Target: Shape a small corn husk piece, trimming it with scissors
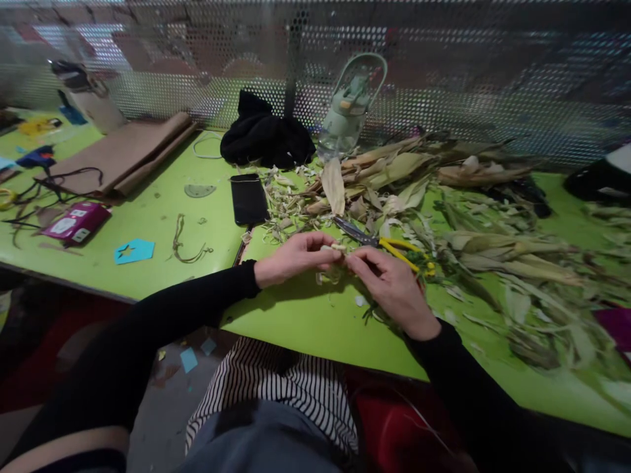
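Observation:
Over the green table, my left hand pinches a small pale piece of corn husk between thumb and fingers. My right hand is closed too, its thumb and fingertip meeting at the right end of that piece. Just beyond my right hand lie scissors with yellow handles and dark blades. Behind them spreads a pile of dry corn husks, with one broad husk leaf sticking out toward me. Husk scraps are scattered left of the pile. My fingers partly cover the held piece.
A black phone lies left of the scraps. Behind it are a black cloth and a green water bottle by a perforated metal screen. More husks cover the right side. A brown paper bag sits left.

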The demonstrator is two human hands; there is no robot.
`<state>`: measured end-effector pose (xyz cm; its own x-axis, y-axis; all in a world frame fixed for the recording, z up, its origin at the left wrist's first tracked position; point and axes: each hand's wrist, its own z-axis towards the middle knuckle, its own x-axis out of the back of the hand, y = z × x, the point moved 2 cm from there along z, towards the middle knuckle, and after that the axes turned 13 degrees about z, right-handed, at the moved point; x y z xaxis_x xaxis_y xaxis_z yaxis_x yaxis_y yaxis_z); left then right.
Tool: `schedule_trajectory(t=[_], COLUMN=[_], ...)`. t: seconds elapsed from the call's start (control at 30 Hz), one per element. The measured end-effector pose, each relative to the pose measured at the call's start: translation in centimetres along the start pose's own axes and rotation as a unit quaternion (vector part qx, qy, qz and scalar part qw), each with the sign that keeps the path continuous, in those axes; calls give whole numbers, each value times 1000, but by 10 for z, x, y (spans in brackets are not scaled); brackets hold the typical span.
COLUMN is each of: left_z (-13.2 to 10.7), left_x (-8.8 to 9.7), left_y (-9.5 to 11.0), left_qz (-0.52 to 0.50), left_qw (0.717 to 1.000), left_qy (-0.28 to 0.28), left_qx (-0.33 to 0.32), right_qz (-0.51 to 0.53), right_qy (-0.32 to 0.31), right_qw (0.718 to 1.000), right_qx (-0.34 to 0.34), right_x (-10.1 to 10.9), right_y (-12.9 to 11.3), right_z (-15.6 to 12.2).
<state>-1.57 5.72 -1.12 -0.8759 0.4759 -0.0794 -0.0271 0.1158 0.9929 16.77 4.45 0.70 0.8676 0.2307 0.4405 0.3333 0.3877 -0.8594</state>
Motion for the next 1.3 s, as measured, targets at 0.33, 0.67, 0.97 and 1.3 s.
schedule_trajectory(t=[0.33,0.67,0.97,1.3], left_z=[12,22,25,22], left_x=[6,10,17,10], left_y=[-3,3,1,-3], left_qz=[-62,-139,-153,-63], left_qw=[992,986,984,994], left_qy=[111,89,96,84], left_qx=[19,29,7,-29], right_qz=[70,50,52,52], right_qy=[8,-43,105,50], right_qw=[993,997,993,997], right_qx=[-93,-36,-26,-27], right_x=[-7,-7,10,0], right_y=[20,5,9,11], right_z=[14,32,36,32])
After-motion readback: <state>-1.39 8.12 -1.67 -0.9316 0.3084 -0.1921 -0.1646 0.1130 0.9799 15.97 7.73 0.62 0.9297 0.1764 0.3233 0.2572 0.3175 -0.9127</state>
